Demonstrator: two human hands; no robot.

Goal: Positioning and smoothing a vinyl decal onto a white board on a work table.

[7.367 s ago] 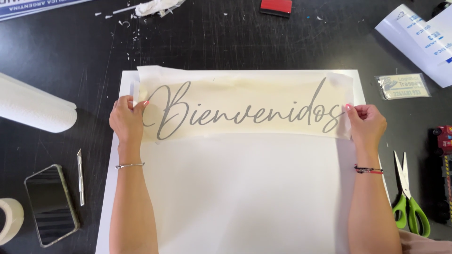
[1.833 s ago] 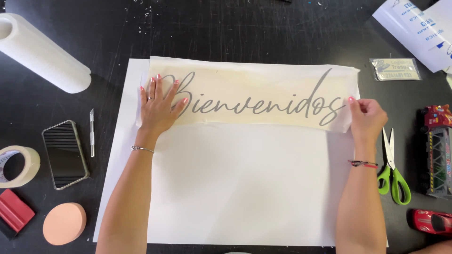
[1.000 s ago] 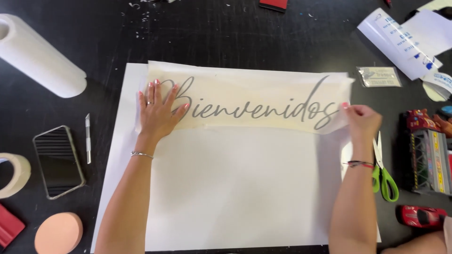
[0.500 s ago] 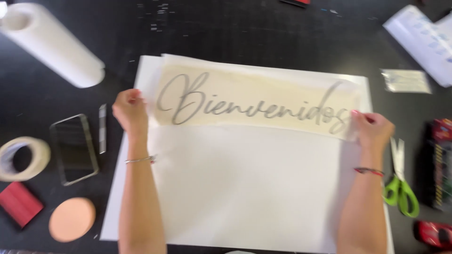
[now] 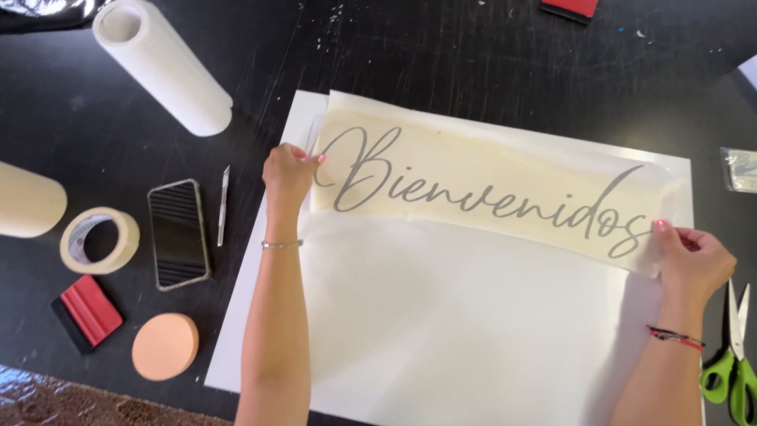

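Head view. I see a long cream strip [image 5: 505, 170] carrying grey script lettering. It lies slanted across the far half of a large white board [image 5: 441, 331] on a black table [image 5: 441, 55]; its left end sits farther away than its right end.

My left hand [image 5: 289, 175] is at the strip's left end. The fingers are curled together and pinch that edge between thumb and fingertips. My right hand [image 5: 694, 260] is at the strip's right near corner. Its fingers are pressed together and pinch the corner against the thumb.

Left of the board, from far to near: a white paper roll [image 5: 162, 67], a thin metal tool [image 5: 223, 205], a phone [image 5: 178, 233] lying flat, a ring of masking tape [image 5: 100, 240], a red scraper [image 5: 88, 312] and a round peach sponge [image 5: 165, 345]. A second cream roll [image 5: 27, 201] shows at the left edge. Green-handled scissors [image 5: 733, 355] lie just right of the board, beside my right wrist.
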